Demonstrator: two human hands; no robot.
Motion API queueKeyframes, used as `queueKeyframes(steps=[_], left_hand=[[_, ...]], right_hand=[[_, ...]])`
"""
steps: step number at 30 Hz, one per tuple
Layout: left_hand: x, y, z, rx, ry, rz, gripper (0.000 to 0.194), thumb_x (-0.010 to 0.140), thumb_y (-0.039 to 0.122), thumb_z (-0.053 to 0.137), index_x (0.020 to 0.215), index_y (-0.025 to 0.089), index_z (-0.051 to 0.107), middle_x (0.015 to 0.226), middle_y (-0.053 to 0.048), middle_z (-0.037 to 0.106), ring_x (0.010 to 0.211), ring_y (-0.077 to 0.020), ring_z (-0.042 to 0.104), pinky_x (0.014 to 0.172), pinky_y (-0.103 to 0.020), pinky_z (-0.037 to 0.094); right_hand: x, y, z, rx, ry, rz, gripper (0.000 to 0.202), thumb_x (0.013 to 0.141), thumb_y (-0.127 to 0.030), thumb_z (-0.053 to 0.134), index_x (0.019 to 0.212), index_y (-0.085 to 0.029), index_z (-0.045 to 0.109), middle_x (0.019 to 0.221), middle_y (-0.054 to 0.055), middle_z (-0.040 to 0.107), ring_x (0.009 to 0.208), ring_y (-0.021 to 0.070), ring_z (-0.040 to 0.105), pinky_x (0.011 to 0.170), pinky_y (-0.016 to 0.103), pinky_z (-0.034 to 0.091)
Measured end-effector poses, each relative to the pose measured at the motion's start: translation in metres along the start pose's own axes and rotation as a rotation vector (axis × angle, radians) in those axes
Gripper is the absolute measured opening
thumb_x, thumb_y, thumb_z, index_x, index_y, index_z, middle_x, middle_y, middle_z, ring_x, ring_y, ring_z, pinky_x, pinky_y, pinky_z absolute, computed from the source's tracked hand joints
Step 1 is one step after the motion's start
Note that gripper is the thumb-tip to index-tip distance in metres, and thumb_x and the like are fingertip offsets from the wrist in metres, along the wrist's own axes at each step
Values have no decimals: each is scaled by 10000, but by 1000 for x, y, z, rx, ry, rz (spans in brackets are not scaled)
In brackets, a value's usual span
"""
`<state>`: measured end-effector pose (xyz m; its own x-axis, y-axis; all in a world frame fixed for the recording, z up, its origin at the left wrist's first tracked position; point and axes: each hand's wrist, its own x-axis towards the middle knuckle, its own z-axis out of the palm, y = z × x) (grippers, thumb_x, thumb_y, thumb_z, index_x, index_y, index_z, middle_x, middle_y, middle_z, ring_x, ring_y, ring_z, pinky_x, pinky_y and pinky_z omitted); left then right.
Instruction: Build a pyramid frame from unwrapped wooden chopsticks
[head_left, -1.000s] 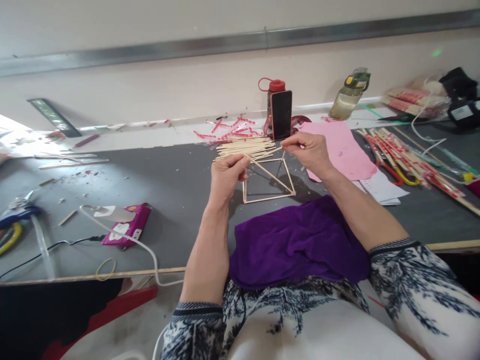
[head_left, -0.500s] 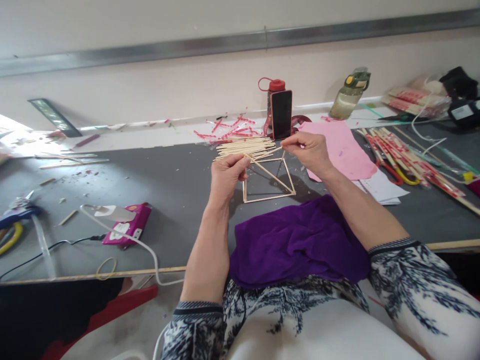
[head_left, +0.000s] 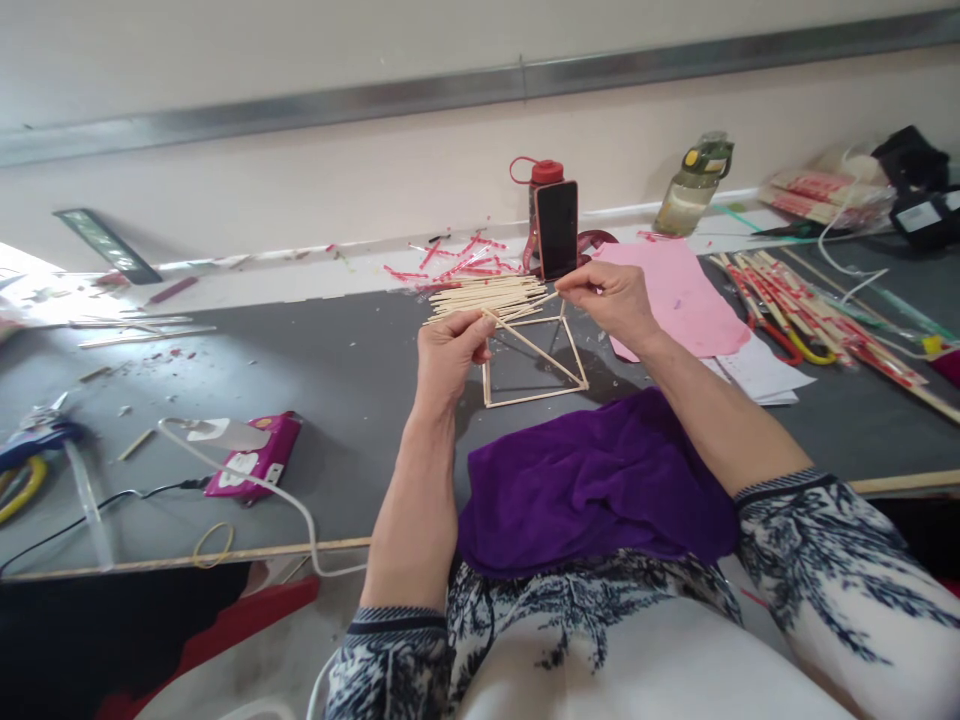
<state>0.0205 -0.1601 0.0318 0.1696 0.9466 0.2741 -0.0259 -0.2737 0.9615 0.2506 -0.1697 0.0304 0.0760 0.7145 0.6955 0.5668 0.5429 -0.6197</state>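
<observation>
A four-sided frame of thin wooden sticks [head_left: 536, 397] lies on the grey table. My left hand [head_left: 450, 355] is closed in a pinch over the upper end of a slanting stick [head_left: 532, 346], which runs down to the frame's near right corner. Above the far right corner, my right hand [head_left: 609, 302] pinches the tip of another stick [head_left: 562, 308] rising from the frame. Between the two hands a short light stretch of stick shows near the right fingertips; its other end is hidden. Behind the frame lies a pile of loose sticks [head_left: 487, 296].
A phone [head_left: 557, 230] leans on a red-capped bottle [head_left: 547, 172]. Pink sheets [head_left: 686, 305] and wrapped chopsticks [head_left: 814, 310] lie to the right, a purple cloth [head_left: 592, 480] in front. Leftward are a magenta box [head_left: 255, 460] with cables and blue-handled pliers [head_left: 41, 435].
The view has shifted slightly. Both hands keep their pinches, and the stick frame stays in nearly the same place.
</observation>
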Motion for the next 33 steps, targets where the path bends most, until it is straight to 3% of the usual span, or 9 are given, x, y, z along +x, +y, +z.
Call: queueKeyframes(steps=[33], left_hand=[[1,-2,1,-2,25,19,140,682,286,716,726,154,737,596,7,608,426,-56,476,404,-185,383]], right_hand=[[0,0,0,11,-2,-2,115,755,-162,652,800,-215,744,783,-19,727,723,134,648,682,252,494]])
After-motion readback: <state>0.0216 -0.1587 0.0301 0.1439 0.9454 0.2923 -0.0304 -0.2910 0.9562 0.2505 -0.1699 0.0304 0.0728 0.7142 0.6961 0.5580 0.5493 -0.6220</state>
